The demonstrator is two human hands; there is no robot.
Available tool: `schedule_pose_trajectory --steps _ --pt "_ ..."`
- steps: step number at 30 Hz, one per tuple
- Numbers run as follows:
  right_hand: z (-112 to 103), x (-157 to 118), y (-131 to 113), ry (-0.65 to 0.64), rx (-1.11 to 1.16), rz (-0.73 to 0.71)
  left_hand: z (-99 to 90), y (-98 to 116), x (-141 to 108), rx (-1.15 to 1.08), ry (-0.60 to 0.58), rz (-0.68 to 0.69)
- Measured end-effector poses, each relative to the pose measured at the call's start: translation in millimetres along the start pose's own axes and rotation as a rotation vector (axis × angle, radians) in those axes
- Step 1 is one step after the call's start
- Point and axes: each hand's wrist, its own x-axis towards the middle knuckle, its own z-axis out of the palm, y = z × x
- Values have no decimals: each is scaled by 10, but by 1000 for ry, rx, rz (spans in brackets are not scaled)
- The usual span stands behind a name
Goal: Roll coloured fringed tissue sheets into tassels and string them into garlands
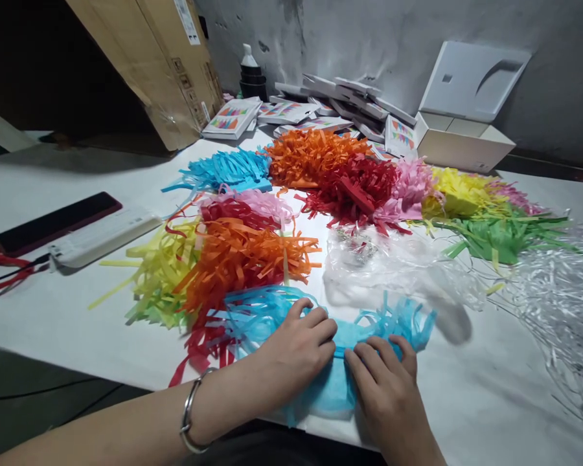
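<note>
White-topped counter (53, 323) against a grey wall (369, 39), bearing, left to right:

One dark smartphone (58, 223), lying flat. One white oblong device (104, 238), just beside it, cable at one end. One cardboard box (136, 58), at the rear. One pale-yellow fringe bundle (170, 259), touching one orange fringe bundle (247, 255). Flat printed boxes (233, 118), heaped toward the wall. One left hand (301, 343), silver bangle (189, 414) at the wrist, fingers curled on the blue tissue fringe (335, 388); whether its grip is closed on the material cannot be told. Blue tissue fringe: spread at the counter's near edge, beneath and between both hands. One dark-red fringe bundle (357, 184), farther back. One right hand (388, 378), fingers bent, tips on the same tissue; how tight its grip is cannot be told. One clear plastic bag (403, 268), crumpled. One white box (459, 142), lid raised. One green fringe bundle (508, 236), near silver tinsel strands (563, 310), far right.
</note>
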Motion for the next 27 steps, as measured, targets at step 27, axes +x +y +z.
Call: schedule_pose_trajectory --steps 27 --pt "-46 -163 -4 17 -5 261 43 134 123 74 -61 -179"
